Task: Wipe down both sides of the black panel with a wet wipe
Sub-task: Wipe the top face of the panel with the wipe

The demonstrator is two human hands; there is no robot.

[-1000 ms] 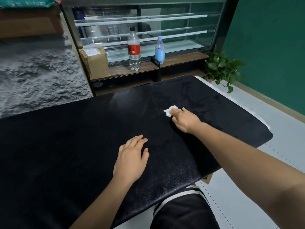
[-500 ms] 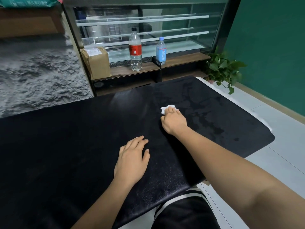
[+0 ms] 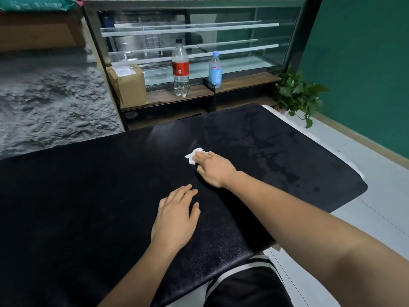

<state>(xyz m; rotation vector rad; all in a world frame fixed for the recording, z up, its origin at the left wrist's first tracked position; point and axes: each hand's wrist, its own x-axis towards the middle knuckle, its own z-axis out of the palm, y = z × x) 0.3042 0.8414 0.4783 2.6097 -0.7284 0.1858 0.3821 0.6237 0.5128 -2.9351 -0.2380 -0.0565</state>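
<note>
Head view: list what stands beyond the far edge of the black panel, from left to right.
cardboard box → red-labelled bottle → blue-labelled bottle → green plant

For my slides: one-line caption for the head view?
Right hand presses a white wet wipe on the black panel while the left hand rests flat on it.

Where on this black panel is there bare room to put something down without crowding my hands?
The whole left stretch of the black panel, left of the left hand, lies bare. So does the right end, beyond the right hand, though streaked wet. Crowded: the middle, where the left hand rests flat and the right presses the wet wipe.
</note>
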